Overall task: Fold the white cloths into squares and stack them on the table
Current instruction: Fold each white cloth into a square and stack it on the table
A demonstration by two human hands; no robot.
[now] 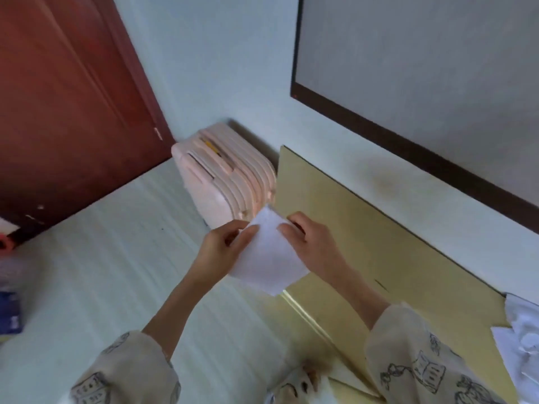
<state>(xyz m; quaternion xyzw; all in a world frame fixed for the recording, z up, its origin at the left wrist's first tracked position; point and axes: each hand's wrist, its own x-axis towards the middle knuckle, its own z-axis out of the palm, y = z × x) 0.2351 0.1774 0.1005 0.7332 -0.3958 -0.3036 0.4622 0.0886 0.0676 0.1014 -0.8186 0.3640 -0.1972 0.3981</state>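
Note:
I hold a folded white cloth (pixel 268 255) in the air over the left edge of the yellow-green table (pixel 364 228). My left hand (pixel 221 249) pinches its upper left edge between thumb and fingers. My right hand (pixel 312 237) grips its upper right edge, fingers curled over the fabric. The cloth hangs down in a rough square, one corner pointing up. More white cloths (pixel 522 339) lie crumpled on the table at the far right edge of the view.
A pink ribbed suitcase (pixel 230 182) stands against the wall just beyond the cloth. A dark red door (pixel 64 106) is at the left. A dark-framed board (pixel 408 68) hangs on the wall above the table. The pale floor (pixel 116 272) spreads to the left.

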